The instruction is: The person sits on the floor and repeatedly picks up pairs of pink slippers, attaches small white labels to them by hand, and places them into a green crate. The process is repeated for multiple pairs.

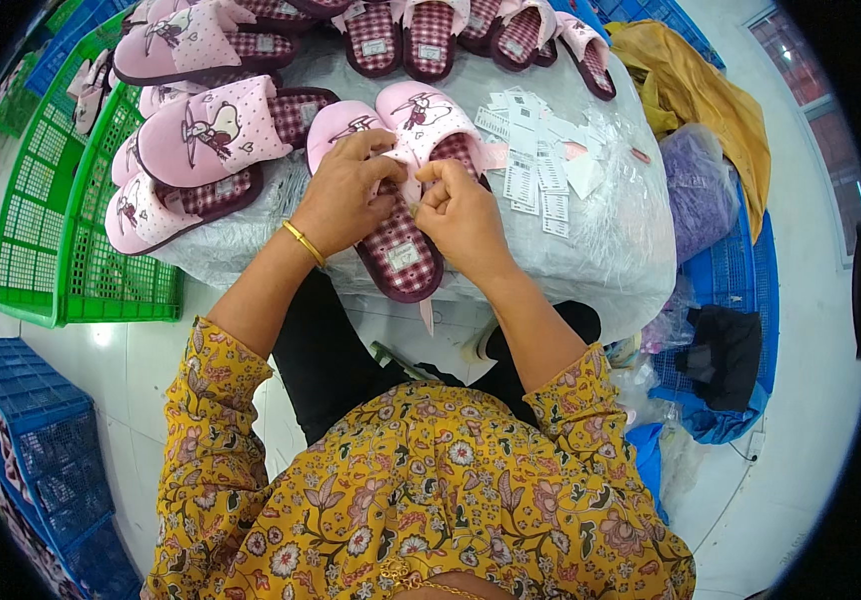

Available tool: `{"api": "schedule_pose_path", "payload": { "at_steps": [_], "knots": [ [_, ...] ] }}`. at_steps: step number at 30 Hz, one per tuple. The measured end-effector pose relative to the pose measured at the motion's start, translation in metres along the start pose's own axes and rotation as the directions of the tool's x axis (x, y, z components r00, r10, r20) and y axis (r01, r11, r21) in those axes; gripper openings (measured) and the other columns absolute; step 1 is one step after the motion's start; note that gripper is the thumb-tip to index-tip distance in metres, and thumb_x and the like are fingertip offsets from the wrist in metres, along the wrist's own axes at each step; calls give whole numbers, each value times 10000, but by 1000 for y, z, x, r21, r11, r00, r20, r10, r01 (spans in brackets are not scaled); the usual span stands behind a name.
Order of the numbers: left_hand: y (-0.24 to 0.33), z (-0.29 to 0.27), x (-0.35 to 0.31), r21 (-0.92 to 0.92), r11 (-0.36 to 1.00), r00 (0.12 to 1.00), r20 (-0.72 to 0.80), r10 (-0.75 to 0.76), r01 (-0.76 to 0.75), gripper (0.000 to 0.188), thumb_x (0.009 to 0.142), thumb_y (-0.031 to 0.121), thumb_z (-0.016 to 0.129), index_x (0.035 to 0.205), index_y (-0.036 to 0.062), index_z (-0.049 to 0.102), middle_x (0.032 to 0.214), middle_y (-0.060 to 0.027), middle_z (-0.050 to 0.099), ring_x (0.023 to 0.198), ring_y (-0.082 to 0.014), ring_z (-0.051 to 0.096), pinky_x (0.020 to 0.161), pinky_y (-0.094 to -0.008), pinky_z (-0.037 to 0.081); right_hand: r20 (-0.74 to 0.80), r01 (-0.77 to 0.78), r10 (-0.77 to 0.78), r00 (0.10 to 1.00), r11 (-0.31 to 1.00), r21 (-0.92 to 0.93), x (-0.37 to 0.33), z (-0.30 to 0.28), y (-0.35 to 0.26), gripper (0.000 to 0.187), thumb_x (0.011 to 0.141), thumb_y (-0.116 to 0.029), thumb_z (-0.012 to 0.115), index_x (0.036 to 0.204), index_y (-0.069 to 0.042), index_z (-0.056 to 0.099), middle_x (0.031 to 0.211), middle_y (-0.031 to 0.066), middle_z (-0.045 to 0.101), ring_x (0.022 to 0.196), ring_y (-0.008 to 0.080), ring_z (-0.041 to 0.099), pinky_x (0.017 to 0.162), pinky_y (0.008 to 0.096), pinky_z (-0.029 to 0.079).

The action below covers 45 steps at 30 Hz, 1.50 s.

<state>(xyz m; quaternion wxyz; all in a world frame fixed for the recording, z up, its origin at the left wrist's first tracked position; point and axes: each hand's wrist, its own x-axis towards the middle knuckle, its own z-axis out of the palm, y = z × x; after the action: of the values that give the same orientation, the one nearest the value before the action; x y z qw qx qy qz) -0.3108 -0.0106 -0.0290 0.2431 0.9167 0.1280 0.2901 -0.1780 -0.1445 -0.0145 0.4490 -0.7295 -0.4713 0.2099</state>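
A pair of pink slippers (401, 252) with dark red checked insoles lies on a plastic-wrapped bale in front of me, toes pointing away. My left hand (356, 188) is closed on the opening of the slippers' uppers, its fingers curled over the edge. Just to the right, my right hand (463, 222) is closed in a pinch beside the left fingertips, against the same slippers. What lies between its fingertips is too small to make out. A pale strip (428, 316) hangs below the heel end. To the right of the slippers lie several loose white printed tags (524, 165).
More pink slippers (206, 135) are piled to the left and along the back of the wrapped bale (591, 270). Green crates (121, 285) stand at the left, blue crates (51, 440) at the lower left. At right are a purple bag (696, 190) and a mustard cloth (696, 85).
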Motion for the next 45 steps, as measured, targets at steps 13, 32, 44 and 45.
{"api": "schedule_pose_path", "payload": {
  "at_steps": [13, 32, 44, 45],
  "knots": [
    [-5, 2, -3, -56, 998, 1000, -17, -7, 6, 209, 694, 51, 725, 901, 55, 701, 1277, -150, 542, 1200, -326, 514, 1028, -392, 405, 21, 25, -22, 1000, 984, -176, 5, 4, -4, 277, 740, 5, 664, 986, -64, 556, 649, 76, 617, 628, 272, 645, 611, 401, 496],
    [-17, 5, 17, 195, 975, 992, 87, 88, -104, 161, 702, 138, 681, 853, 170, 728, 1101, -55, 598, 1059, -273, 555, 891, -382, 473, -121, 106, -131, 984, 975, -196, 8, 21, 11, 226, 758, -59, 699, 949, -89, 582, 743, 85, 665, 703, 305, 663, 616, 431, 497],
    [-3, 0, 34, 352, 857, 895, 378, 237, -376, 182, 773, 116, 622, 923, 25, 670, 1110, -97, 567, 1062, -264, 521, 934, -352, 445, -137, 79, -96, 986, 989, -125, 8, 19, 19, 232, 807, -107, 738, 951, -16, 580, 799, 114, 686, 726, 197, 688, 668, 302, 524],
    [-1, 0, 35, 364, 838, 873, 424, 240, -407, 199, 784, 116, 612, 938, 3, 666, 1099, -94, 560, 1028, -260, 524, 923, -346, 451, -137, 82, -99, 986, 989, -125, 7, 17, 20, 233, 807, -103, 739, 950, -13, 579, 799, 114, 687, 735, 197, 691, 670, 301, 525]
  ]
}}
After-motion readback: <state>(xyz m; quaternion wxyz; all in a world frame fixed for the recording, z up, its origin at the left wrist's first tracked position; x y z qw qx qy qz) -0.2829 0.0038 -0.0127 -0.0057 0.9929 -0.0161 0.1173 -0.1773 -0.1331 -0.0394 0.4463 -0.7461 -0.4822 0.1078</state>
